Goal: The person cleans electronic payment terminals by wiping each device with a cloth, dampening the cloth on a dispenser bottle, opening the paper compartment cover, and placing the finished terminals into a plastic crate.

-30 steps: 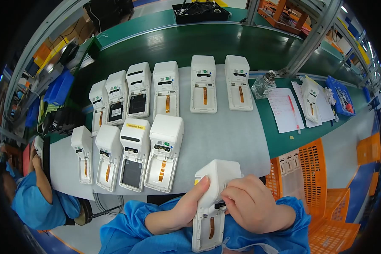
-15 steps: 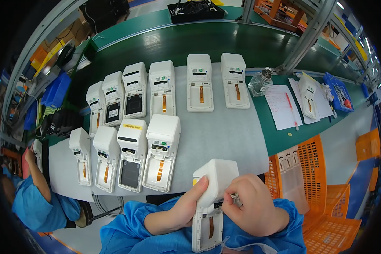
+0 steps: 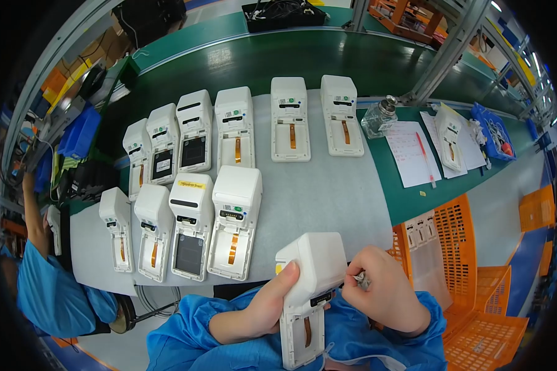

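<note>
My left hand (image 3: 261, 304) is wrapped round a white payment terminal (image 3: 314, 264) with an open back bay and an orange flat cable in it. The terminal stands tilted in front of my body, with a black contact strip across its middle. To its right, my right hand (image 3: 385, 289) pinches a small crumpled greyish wad (image 3: 361, 280), whose material I cannot make out. Wad and fingers are just off the terminal's side. Ahead on the grey mat (image 3: 319, 204), several similar terminals (image 3: 235, 222) stand in two rows; some bays hold a black battery (image 3: 191, 253).
A glass bottle (image 3: 379, 119), written sheets (image 3: 410, 154) with a red pen (image 3: 424, 154), another terminal (image 3: 449, 139) and a blue bin (image 3: 494, 133) lie to the right. Orange crates (image 3: 461, 260) stand at lower right. A co-worker in a blue sleeve (image 3: 51, 290) is at left.
My right hand has moved right, away from the terminal, with the wad still pinched. The terminal has shifted slightly left. The co-worker's arm now reaches up and forward.
</note>
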Demonstrator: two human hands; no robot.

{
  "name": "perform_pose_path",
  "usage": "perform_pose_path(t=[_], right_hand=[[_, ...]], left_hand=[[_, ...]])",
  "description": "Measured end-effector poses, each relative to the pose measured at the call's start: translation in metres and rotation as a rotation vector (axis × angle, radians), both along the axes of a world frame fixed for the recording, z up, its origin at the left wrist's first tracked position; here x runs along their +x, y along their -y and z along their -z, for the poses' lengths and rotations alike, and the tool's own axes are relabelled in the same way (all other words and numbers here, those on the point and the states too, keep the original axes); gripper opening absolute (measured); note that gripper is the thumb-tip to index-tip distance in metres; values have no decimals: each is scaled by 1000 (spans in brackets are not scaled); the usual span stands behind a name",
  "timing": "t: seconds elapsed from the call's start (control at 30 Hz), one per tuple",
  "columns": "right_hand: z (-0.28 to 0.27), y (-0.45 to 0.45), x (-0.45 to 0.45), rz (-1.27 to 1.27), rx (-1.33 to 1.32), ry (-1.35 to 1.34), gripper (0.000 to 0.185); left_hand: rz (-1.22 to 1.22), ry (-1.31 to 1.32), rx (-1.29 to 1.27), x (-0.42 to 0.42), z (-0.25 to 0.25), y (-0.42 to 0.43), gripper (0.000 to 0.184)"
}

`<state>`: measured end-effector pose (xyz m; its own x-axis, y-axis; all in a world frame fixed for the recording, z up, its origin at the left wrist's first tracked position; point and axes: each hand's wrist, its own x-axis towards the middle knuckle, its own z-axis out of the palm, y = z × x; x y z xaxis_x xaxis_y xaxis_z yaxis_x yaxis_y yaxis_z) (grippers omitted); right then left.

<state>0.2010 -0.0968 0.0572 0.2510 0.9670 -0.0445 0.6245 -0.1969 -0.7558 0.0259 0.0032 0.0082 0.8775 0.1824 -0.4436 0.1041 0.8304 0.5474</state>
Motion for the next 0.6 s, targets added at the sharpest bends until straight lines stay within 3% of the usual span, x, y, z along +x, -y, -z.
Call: perform_pose_path(t=[0.27, 0.37, 0.47, 0.57, 0.6], right_hand=[[-1, 2, 22, -103, -184, -225, 13], [14, 1, 45, -52, -104, -35, 12], [17, -22, 57, 345, 81, 109, 15], [51, -38, 69, 303, 302, 230, 24], [50, -40, 65, 315, 310, 426, 26]], left_hand=[[-56, 12, -54, 3, 5, 1, 75], [-132, 152, -182, 2, 13, -2, 79], [-160, 394, -410, 5, 39, -5, 82], [-146, 525, -534, 11, 44, -8, 85], [-155, 520, -538, 12, 42, -10, 86]])
